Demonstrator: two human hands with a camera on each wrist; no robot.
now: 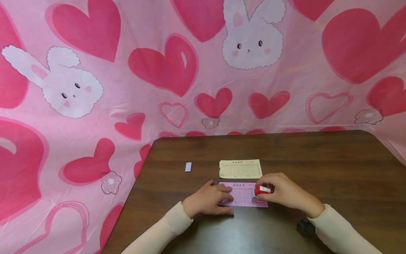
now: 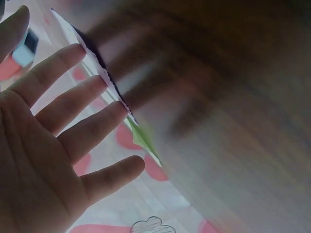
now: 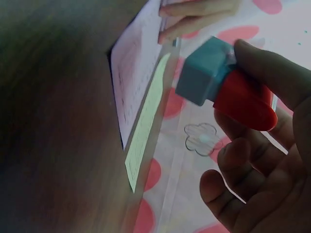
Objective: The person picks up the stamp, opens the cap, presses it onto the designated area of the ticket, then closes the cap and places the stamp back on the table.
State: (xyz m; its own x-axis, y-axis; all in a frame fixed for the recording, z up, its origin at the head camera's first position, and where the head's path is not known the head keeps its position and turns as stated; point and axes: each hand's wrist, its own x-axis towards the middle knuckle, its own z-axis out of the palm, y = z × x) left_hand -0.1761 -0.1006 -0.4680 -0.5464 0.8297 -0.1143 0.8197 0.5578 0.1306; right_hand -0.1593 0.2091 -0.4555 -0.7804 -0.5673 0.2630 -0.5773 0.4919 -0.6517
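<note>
A pink printed slip lies on the table, with a ruled grid on it. My left hand rests at its left end, fingers spread and nearly straight, fingertips along the paper's edge in the left wrist view. In my right hand I grip a red stamp between thumb and fingers. Its grey-blue block end points toward the slip, and in the head view it overlaps the slip's right part. A white label shows on the red body. Just beyond lies a cream printed slip.
A small pale lilac rectangular piece lies on the dark wooden table, left of the slips. By the right sleeve is a dark object. A pink cloth with hearts and rabbits hangs behind the table.
</note>
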